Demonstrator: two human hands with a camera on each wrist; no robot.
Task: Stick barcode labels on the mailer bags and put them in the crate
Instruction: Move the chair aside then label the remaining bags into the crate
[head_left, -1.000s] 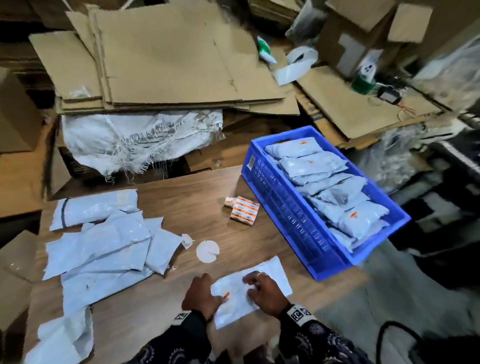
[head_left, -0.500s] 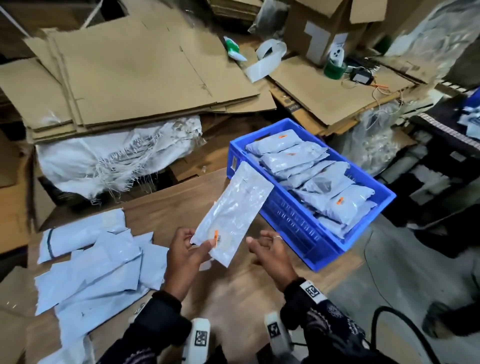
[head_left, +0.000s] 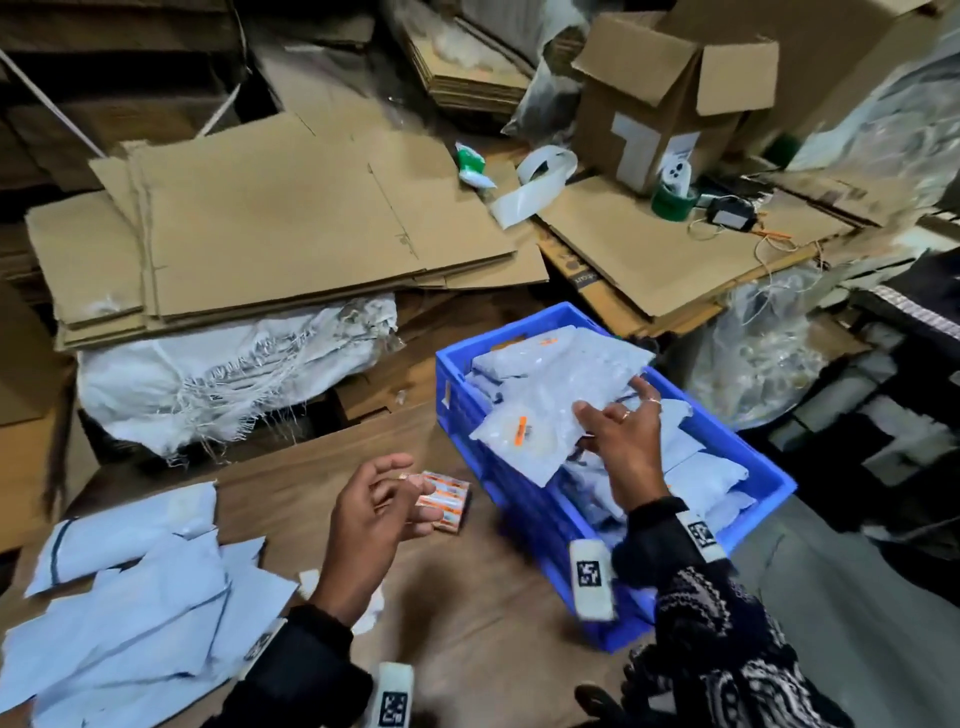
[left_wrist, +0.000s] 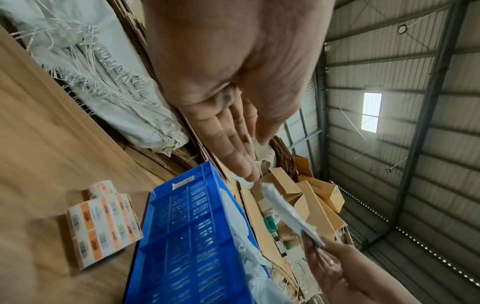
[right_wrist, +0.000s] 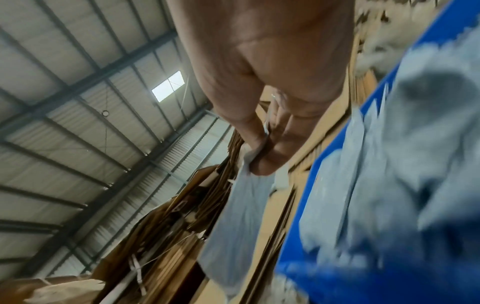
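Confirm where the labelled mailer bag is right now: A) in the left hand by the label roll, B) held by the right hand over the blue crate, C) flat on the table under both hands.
B: the right hand pinches the mailer bag above the blue crate; the left hand holds nothing.

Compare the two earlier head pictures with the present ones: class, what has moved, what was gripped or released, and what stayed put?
The labelled mailer bag went from the table, up in the left hand, across to above the blue crate, where the right hand now pinches it. The left hand let go and hangs empty. The label roll, the unlabelled bags and the crate stayed put.
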